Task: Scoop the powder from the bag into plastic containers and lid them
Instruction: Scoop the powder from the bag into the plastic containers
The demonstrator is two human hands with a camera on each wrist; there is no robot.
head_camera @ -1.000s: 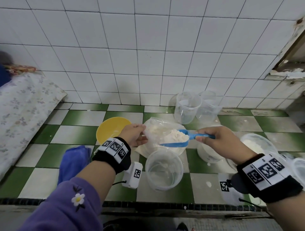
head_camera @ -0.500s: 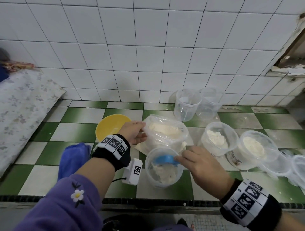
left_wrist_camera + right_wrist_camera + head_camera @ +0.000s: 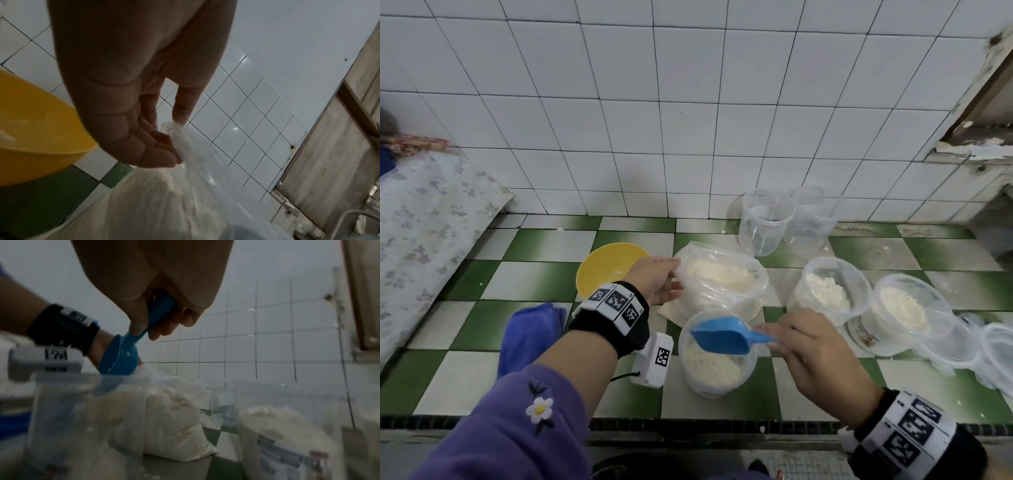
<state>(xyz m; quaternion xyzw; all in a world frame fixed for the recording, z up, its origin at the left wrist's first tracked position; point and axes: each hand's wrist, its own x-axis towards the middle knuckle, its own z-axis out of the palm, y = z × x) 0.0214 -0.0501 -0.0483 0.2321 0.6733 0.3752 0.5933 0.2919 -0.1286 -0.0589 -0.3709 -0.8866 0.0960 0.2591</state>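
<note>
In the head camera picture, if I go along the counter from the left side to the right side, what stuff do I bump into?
Flowery cloth → blue cloth → yellow bowl → bag of powder → two powder-filled tubs side by side → empty clear lids at the right edge.

1. You won't find a legible word, brand or number in any of the three views.
2. The wrist bands (image 3: pixel 616 303) carry black-and-white square code markers, patterns only, no letters you can make out.
3. The white box (image 3: pixel 654 359) under your left wrist bears one such square marker too.
4. The filled container's label (image 3: pixel 287 456) shows printed lines, but they are too blurred to read; from the head view it is too small.
</note>
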